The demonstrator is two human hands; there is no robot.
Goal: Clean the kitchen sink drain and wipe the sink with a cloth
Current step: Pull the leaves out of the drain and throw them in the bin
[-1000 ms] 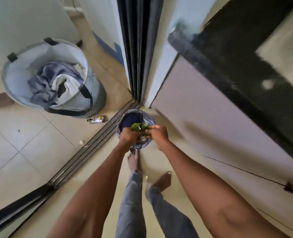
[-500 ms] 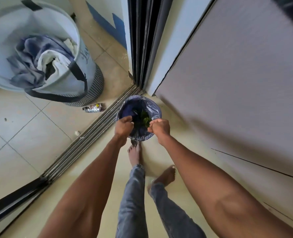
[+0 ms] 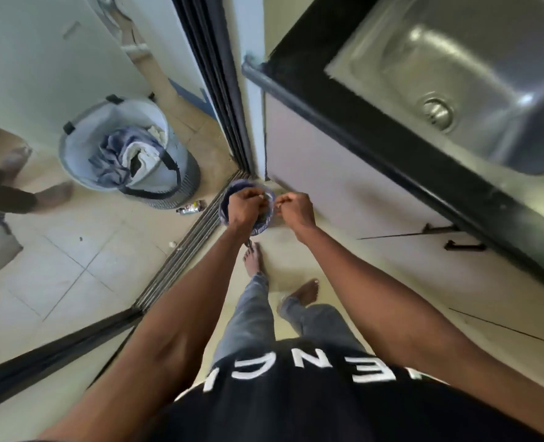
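left hand (image 3: 248, 207) over small lined bin (image 3: 229, 202) on floor, fingers curled round something small, likely drain strainer, too blurred to confirm; right hand (image 3: 296, 207) just beside bin rim, fingertips pinched together, contents unclear; step judged: emptying drain debris into bin; sink (image 3: 493, 90) up right in dark surface (image 3: 375, 129), well apart from hands, drain (image 3: 438, 113) open at basin floor; no cloth seen near sink; next move calls for turning back to sink, refitting strainer, fetching cloth; laundry basket (image 3: 82, 154) stands left of bin
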